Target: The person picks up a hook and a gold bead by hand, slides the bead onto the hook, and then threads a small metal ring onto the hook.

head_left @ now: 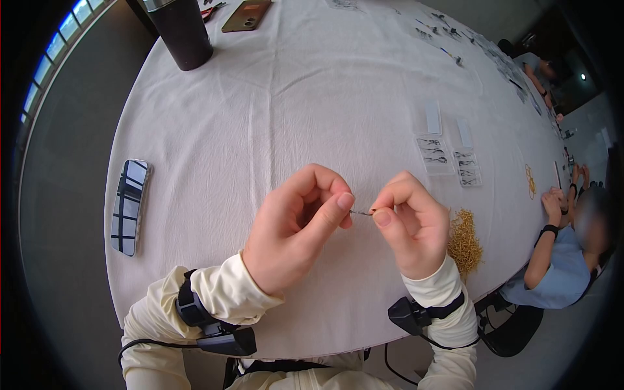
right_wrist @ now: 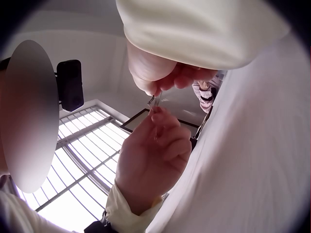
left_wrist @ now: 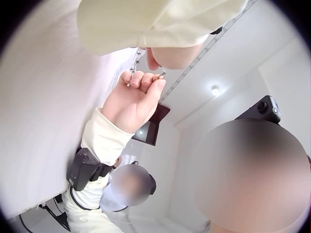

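A small thin dark metallic piece (head_left: pixel 361 212) spans the gap between the two hands above the white cloth. My left hand (head_left: pixel 296 227) pinches one end between thumb and forefinger, its other fingers curled. Thumb and forefinger of my right hand (head_left: pixel 413 224) pinch the other end. In the left wrist view the right hand (left_wrist: pixel 133 102) has its fingers bent towards the palm. The right wrist view shows the left hand (right_wrist: pixel 154 158) with its fingertips raised to the piece (right_wrist: pixel 151 101). Its exact shape is too small to tell.
A pile of gold-coloured pieces (head_left: pixel 464 244) lies right of the right hand. Beyond are open clear boxes (head_left: pixel 434 156) with small metal parts. A phone (head_left: pixel 130 208) lies at the left, a dark tumbler (head_left: pixel 182 36) at the back left. Another person (head_left: pixel 559 260) sits at the right.
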The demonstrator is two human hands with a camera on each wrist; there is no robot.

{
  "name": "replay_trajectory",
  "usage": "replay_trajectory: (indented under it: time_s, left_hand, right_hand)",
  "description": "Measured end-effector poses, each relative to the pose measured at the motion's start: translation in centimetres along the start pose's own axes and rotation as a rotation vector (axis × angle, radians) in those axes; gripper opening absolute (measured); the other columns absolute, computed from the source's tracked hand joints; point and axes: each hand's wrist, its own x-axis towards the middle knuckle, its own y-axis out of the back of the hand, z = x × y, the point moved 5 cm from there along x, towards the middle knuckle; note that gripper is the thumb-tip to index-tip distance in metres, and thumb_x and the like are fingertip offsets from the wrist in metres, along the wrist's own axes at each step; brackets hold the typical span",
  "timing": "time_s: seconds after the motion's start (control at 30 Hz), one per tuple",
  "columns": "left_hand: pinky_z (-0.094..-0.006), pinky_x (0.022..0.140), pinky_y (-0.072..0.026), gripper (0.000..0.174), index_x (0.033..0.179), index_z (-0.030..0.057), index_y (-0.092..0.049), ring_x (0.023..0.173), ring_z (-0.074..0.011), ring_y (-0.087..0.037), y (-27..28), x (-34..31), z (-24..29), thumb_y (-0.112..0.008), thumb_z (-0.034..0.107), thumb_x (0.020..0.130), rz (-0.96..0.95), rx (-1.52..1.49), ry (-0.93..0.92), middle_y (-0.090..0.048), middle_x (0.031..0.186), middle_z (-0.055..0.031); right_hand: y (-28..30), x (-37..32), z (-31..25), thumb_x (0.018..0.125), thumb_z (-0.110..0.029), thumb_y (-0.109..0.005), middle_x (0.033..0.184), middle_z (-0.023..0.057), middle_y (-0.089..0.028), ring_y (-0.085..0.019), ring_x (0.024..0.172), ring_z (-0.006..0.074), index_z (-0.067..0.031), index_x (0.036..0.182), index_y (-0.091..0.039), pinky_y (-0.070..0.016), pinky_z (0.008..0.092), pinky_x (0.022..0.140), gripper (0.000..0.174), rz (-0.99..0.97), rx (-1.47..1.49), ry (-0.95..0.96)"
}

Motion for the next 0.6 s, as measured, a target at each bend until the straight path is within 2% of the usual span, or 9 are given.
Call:
replay_trajectory:
  time_s: [0.2, 0.27, 0.33, 0.47, 0.6]
  left_hand:
    - [-0.0238, 0.077, -0.0499, 0.012, 0.102, 0.0003, -0.056, 0.084, -0.0081, -0.06, 0.3, -0.4, -0.3, -0.06, 0.011, 0.101, 0.032, 0.237, -0.02, -0.061, 0.094, -0.0019]
    - [-0.0204, 0.064, -0.0463, 0.011, 0.102, -0.0008, -0.058, 0.074, -0.0055, -0.06, 0.2, -0.4, -0.2, -0.061, 0.01, 0.1, 0.043, 0.289, -0.123, -0.065, 0.082, -0.0027]
    - [-0.0203, 0.064, -0.0459, 0.011, 0.102, -0.0008, -0.059, 0.074, -0.0054, -0.06, -0.1, -0.4, -0.2, -0.061, 0.009, 0.1, 0.052, 0.229, -0.123, -0.065, 0.081, -0.0026]
    - [-0.0201, 0.062, -0.0451, 0.011, 0.102, -0.0012, -0.059, 0.074, -0.0055, -0.061, -0.2, -0.4, -0.2, -0.061, 0.01, 0.1, 0.042, 0.181, -0.134, -0.065, 0.08, -0.003]
    - [-0.0202, 0.06, -0.0442, 0.011, 0.101, -0.001, -0.06, 0.071, -0.0046, -0.06, -0.1, -0.4, 0.1, -0.061, 0.01, 0.099, 0.042, 0.204, -0.123, -0.067, 0.079, -0.0036]
  right_hand:
    - [-0.8, -0.3, 0.7, 0.092, -0.006, -0.065, 0.085, 0.0006, -0.059, -0.05, 0.078, 0.009, -0.0012, 0.09, -0.062, -0.0414, 0.0247, 0.074, 0.006, -0.02, 0.106, -0.148]
    - [-0.8, -0.3, 0.9, 0.093, -0.007, -0.065, 0.085, -0.0001, -0.059, -0.049, 0.078, 0.0083, -0.0009, 0.09, -0.062, -0.0408, 0.0245, 0.075, 0.007, -0.018, 0.135, -0.201]
    - [-0.8, -0.3, 1.0, 0.094, -0.008, -0.064, 0.085, -0.0006, -0.061, -0.048, 0.079, 0.0075, -0.0004, 0.09, -0.062, -0.0406, 0.0241, 0.075, 0.009, -0.011, 0.172, -0.253]
    - [-0.6, -0.4, 1.2, 0.094, -0.007, -0.064, 0.085, -0.0006, -0.061, -0.048, 0.078, 0.0073, 0.0001, 0.091, -0.062, -0.0411, 0.0241, 0.074, 0.008, 0.02, 0.198, -0.285]
    - [-0.4, -0.4, 1.1, 0.09, -0.005, -0.067, 0.081, -0.0001, -0.06, -0.048, 0.073, 0.0074, -0.0012, 0.089, -0.062, -0.0423, 0.0246, 0.068, 0.007, 0.062, 0.092, -0.224]
